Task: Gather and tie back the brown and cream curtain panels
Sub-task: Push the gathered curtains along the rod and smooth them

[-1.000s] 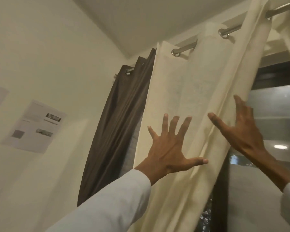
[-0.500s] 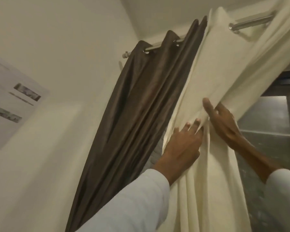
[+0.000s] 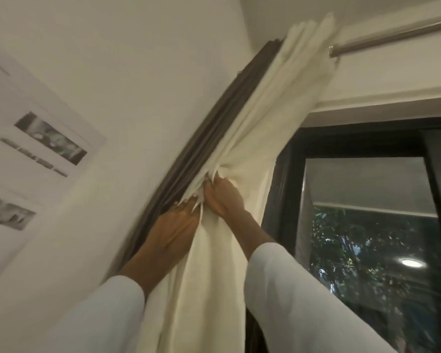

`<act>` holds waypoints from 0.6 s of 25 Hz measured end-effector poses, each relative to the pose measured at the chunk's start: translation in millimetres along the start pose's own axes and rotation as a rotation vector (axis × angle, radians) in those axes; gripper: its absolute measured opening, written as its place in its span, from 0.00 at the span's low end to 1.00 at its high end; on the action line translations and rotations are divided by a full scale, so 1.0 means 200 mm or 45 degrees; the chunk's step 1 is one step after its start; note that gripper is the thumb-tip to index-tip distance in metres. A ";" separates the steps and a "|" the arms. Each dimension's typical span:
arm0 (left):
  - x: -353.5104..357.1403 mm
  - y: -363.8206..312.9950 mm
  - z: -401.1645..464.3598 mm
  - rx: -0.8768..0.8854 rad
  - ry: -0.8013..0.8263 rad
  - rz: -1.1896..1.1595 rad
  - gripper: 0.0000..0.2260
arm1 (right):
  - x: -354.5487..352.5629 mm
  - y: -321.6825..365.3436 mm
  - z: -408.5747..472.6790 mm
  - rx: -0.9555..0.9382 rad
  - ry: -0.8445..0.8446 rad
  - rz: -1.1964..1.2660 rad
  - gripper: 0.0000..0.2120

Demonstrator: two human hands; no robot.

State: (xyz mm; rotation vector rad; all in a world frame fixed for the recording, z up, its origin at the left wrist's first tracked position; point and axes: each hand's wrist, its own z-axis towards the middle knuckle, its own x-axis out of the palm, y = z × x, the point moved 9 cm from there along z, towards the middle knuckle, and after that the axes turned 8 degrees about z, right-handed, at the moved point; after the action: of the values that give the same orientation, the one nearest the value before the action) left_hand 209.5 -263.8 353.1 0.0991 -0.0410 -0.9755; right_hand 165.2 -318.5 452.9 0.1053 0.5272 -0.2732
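The cream curtain panel [image 3: 262, 118] hangs bunched into tight folds from the left end of the metal rod [image 3: 392, 36]. Behind it, against the wall, the brown curtain panel [image 3: 214, 126] is squeezed into a narrow dark band. My left hand [image 3: 176, 230] grips the left side of the cream bundle, fingers dug into the folds. My right hand [image 3: 222, 197] grips the same bundle from the right, just above the left hand. Both hands nearly touch. Below them the cream cloth falls loose between my white sleeves.
A dark-framed window [image 3: 367, 225] with a grey roller blind [image 3: 367, 184] fills the right side, with foliage and a lamp reflection in the glass. Printed sheets [image 3: 31, 159] are stuck on the left wall. The ceiling meets the rod above.
The cream panel went from spread wide to tightly bunched at the rod's left end. Both hands closed on it and pushed it left against the brown panel, which is now compressed.
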 end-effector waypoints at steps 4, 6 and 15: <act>0.20 0.28 -0.02 0.037 0.197 0.000 0.19 | 0.25 0.09 0.15 0.038 0.079 0.091 0.28; 0.14 0.27 -0.03 0.082 0.140 -0.110 0.20 | 0.22 0.08 0.12 0.033 0.088 0.110 0.28; -0.42 0.03 -0.08 0.096 0.030 -0.081 0.28 | -0.17 0.10 -0.35 -0.159 0.006 0.412 0.39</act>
State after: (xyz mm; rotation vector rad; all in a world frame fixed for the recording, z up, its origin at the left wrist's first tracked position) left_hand 169.0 -189.3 339.6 0.1822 -0.0529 -1.0367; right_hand 109.3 -280.1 411.6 0.0688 0.5223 0.0755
